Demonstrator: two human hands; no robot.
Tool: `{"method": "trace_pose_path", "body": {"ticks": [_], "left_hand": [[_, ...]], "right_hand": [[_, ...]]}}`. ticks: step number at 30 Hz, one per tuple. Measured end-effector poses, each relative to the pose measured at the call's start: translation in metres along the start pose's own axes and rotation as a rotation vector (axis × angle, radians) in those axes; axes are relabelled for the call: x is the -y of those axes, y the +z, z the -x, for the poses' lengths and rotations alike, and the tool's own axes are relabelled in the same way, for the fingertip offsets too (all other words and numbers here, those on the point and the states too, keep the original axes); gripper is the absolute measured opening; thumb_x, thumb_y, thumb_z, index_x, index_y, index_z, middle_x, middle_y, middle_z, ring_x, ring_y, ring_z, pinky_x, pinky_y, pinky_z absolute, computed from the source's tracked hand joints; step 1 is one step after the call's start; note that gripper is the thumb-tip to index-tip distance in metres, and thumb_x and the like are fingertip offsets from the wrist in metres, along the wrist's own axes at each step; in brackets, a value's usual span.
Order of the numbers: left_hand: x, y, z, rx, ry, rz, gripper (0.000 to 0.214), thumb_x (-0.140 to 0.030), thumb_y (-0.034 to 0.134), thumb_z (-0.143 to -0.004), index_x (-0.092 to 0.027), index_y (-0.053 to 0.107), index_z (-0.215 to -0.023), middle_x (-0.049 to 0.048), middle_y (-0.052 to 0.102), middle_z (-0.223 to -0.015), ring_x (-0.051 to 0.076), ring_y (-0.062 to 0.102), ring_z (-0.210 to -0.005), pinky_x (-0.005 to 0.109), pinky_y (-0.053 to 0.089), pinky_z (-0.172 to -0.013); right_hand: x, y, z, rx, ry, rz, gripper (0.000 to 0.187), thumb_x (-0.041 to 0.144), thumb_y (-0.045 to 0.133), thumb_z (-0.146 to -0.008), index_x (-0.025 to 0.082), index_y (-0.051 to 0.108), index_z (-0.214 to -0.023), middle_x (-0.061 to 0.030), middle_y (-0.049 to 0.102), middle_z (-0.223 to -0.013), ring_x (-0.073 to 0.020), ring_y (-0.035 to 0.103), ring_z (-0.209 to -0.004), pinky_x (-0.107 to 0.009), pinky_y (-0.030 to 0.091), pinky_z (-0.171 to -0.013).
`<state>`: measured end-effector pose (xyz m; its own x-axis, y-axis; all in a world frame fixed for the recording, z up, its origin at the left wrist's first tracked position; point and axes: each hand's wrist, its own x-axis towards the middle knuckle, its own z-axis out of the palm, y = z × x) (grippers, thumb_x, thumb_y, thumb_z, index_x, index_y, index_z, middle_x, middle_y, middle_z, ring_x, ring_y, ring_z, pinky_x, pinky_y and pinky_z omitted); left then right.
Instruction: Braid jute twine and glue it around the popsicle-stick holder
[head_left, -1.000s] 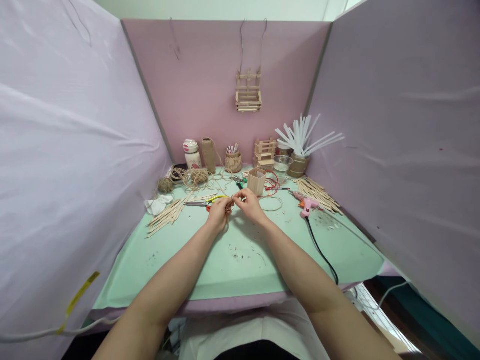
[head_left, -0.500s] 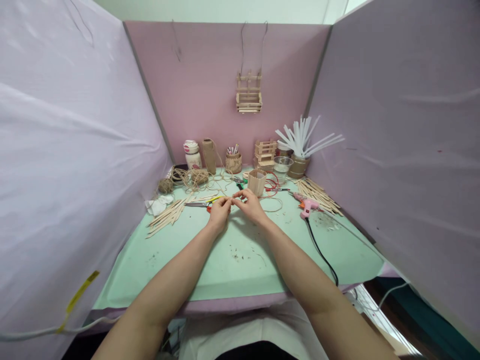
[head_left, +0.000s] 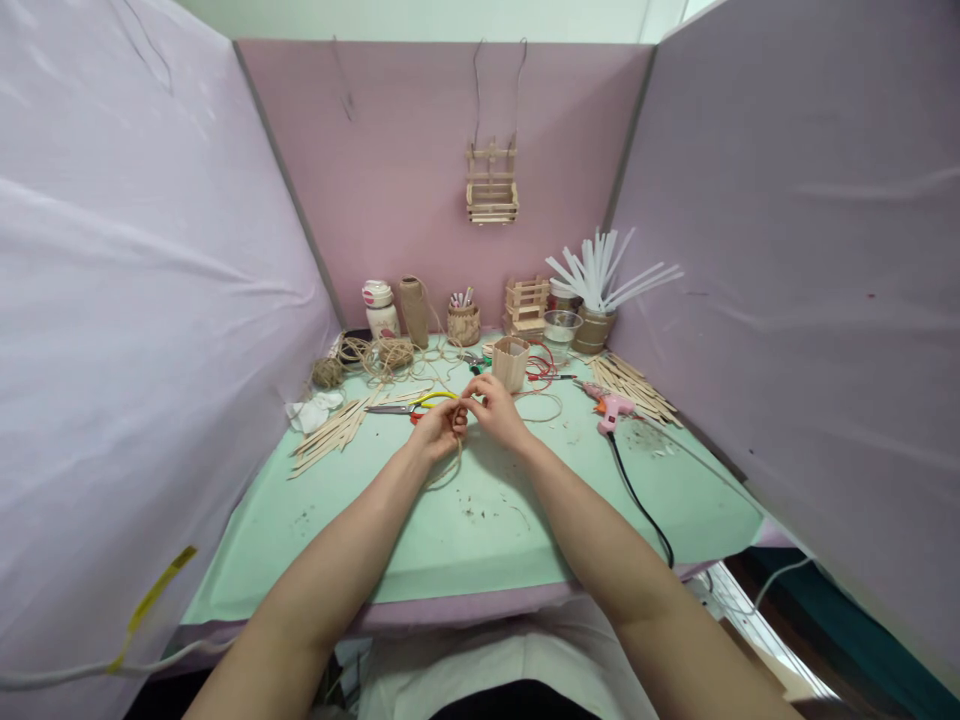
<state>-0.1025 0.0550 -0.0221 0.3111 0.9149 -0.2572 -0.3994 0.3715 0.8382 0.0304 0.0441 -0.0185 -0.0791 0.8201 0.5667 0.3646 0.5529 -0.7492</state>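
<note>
My left hand point(head_left: 439, 432) is closed around a piece of twine point(head_left: 458, 457), whose loop hangs down below the fingers over the green tabletop. My right hand point(head_left: 496, 410) meets it fingertip to fingertip, thumb and fingers pinched where the twine appears to pass; the exact pinch point is too small to make out. Just behind my right hand stands a small cup made of wooden sticks point(head_left: 511, 364). Scissors with a yellow and red handle point(head_left: 435, 398) lie beyond my left hand, their blades pointing left.
Loose wooden sticks lie at left point(head_left: 330, 440) and right point(head_left: 634, 388). A pink glue gun point(head_left: 615, 410) trails a black cord point(head_left: 637, 490) off the front edge. Tangled twine point(head_left: 364, 350), jars, a water bowl point(head_left: 562, 328) and a pot of white sticks point(head_left: 598, 330) line the back.
A loop of twine now hangs below my left hand, which has turned so its curled fingers show. My right hand stays pinched close to it. The view has shifted slightly.
</note>
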Motion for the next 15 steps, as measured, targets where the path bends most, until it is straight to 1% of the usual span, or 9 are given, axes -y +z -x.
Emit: {"method": "trace_pose_path", "body": {"ticks": [1, 2, 3, 5, 7, 9, 12, 15], "left_hand": [[-0.001, -0.001, -0.001, 0.015, -0.064, 0.031, 0.01, -0.017, 0.06, -0.066, -0.015, 0.051, -0.062, -0.0025, 0.044, -0.056, 0.006, 0.036, -0.047, 0.018, 0.025, -0.04], [-0.002, -0.001, -0.001, 0.022, -0.092, 0.044, 0.011, -0.016, 0.06, -0.066, -0.016, 0.05, -0.062, -0.0027, 0.043, -0.055, 0.005, 0.036, -0.046, 0.018, 0.024, -0.039], [-0.002, -0.002, -0.002, 0.024, -0.084, 0.043, 0.011, -0.015, 0.062, -0.065, -0.015, 0.051, -0.062, -0.0028, 0.043, -0.055, 0.005, 0.035, -0.046, 0.017, 0.023, -0.039], [0.001, -0.002, -0.002, 0.007, 0.012, 0.014, 0.014, -0.018, 0.066, -0.063, -0.015, 0.052, -0.065, -0.0029, 0.045, -0.057, 0.005, 0.036, -0.047, 0.016, 0.023, -0.039], [0.005, -0.001, -0.002, -0.025, 0.147, -0.03, 0.019, -0.023, 0.07, -0.061, -0.014, 0.054, -0.068, -0.0028, 0.047, -0.059, 0.004, 0.038, -0.049, 0.015, 0.024, -0.041], [0.008, 0.0, -0.002, -0.057, 0.255, -0.08, 0.024, -0.028, 0.073, -0.059, -0.014, 0.056, -0.069, -0.003, 0.047, -0.059, 0.004, 0.038, -0.05, 0.016, 0.024, -0.043], [0.011, 0.001, 0.0, -0.062, 0.332, -0.163, 0.027, -0.033, 0.074, -0.058, -0.014, 0.058, -0.068, -0.0032, 0.046, -0.058, 0.005, 0.037, -0.051, 0.018, 0.025, -0.045], [0.012, 0.001, 0.0, -0.037, 0.37, -0.241, 0.029, -0.04, 0.073, -0.061, -0.015, 0.059, -0.07, -0.0019, 0.05, -0.062, 0.006, 0.038, -0.051, 0.02, 0.027, -0.047]], "right_hand": [[0.002, 0.0, 0.001, 0.021, -0.063, 0.045, 0.007, 0.021, 0.057, -0.079, 0.021, 0.062, -0.074, -0.0048, 0.058, -0.091, -0.0187, 0.052, -0.093, -0.033, 0.041, -0.085], [0.002, 0.0, 0.001, 0.036, -0.105, 0.076, 0.009, 0.019, 0.056, -0.08, 0.021, 0.063, -0.075, -0.005, 0.057, -0.092, -0.019, 0.052, -0.095, -0.034, 0.04, -0.087], [0.003, 0.0, 0.001, 0.04, -0.121, 0.093, 0.01, 0.018, 0.055, -0.081, 0.021, 0.063, -0.076, -0.0051, 0.056, -0.092, -0.019, 0.051, -0.095, -0.034, 0.04, -0.088], [0.001, 0.0, 0.001, 0.025, -0.09, 0.088, 0.009, 0.019, 0.055, -0.081, 0.021, 0.063, -0.077, -0.0048, 0.055, -0.092, -0.0181, 0.052, -0.091, -0.033, 0.042, -0.085], [-0.002, 0.0, 0.001, -0.002, -0.019, 0.06, 0.007, 0.023, 0.057, -0.08, 0.021, 0.063, -0.079, -0.0043, 0.055, -0.092, -0.0168, 0.053, -0.087, -0.031, 0.044, -0.081], [-0.004, 0.0, 0.0, -0.012, 0.044, 0.024, 0.009, 0.027, 0.06, -0.078, 0.02, 0.065, -0.081, -0.0041, 0.057, -0.092, -0.0159, 0.054, -0.084, -0.029, 0.045, -0.076], [-0.006, -0.001, -0.002, -0.023, 0.094, -0.024, 0.011, 0.03, 0.063, -0.074, 0.02, 0.066, -0.077, -0.0038, 0.06, -0.09, -0.0154, 0.055, -0.081, -0.028, 0.045, -0.074], [-0.006, -0.001, -0.002, -0.073, 0.132, -0.052, 0.011, 0.029, 0.062, -0.073, 0.019, 0.065, -0.07, -0.003, 0.062, -0.084, -0.0148, 0.056, -0.076, -0.028, 0.045, -0.073]]}}
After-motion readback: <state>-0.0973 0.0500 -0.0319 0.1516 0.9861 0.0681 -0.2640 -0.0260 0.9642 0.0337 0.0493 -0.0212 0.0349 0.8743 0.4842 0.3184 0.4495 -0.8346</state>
